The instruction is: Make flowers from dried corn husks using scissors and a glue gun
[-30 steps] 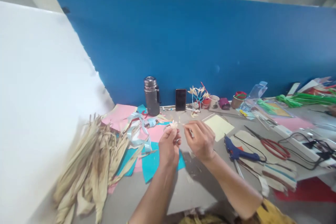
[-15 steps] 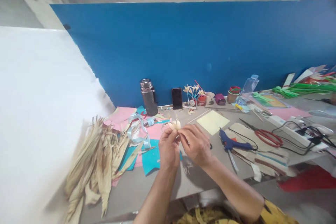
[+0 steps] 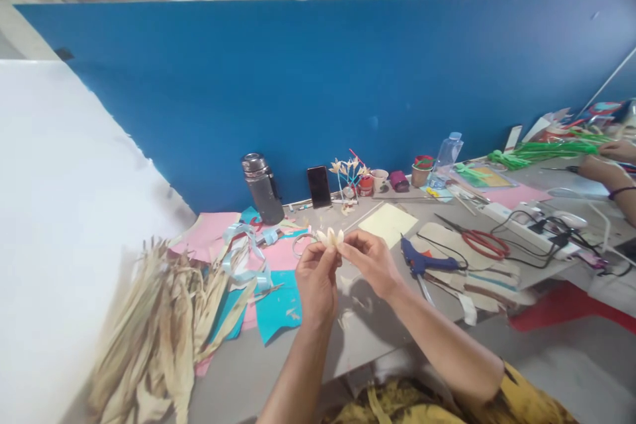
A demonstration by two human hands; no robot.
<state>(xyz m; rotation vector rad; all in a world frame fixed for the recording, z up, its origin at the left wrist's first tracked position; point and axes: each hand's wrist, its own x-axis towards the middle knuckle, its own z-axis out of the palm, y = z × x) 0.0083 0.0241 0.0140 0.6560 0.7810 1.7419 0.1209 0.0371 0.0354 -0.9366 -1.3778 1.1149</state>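
Between the fingertips of both hands, above the table's middle, is a small cream-coloured flower (image 3: 330,237) with pointed petals, apparently of dried husk. My left hand (image 3: 318,281) pinches its base from the left. From the right, the thumb and forefinger of my right hand (image 3: 370,262) also pinch it. The base is hidden behind the fingertips. Similar finished flowers on blue stems (image 3: 348,172) stand at the back. A bundle of dried husks (image 3: 154,338) lies at the left, and a blue glue gun (image 3: 428,260) rests right of my hands.
A thermos (image 3: 263,191), a phone (image 3: 318,187) and a plastic bottle (image 3: 446,160) stand along the blue board (image 3: 298,86). Red-handled scissors (image 3: 484,244) and a power strip (image 3: 527,228) lie at the right. Another person's hand (image 3: 599,169) is at the far right by green stems (image 3: 551,151).
My view has turned to the right, bringing another person's hands into sight. The flower stays in my fingers; its petals now stand more upright and my right fingers have shifted slightly.
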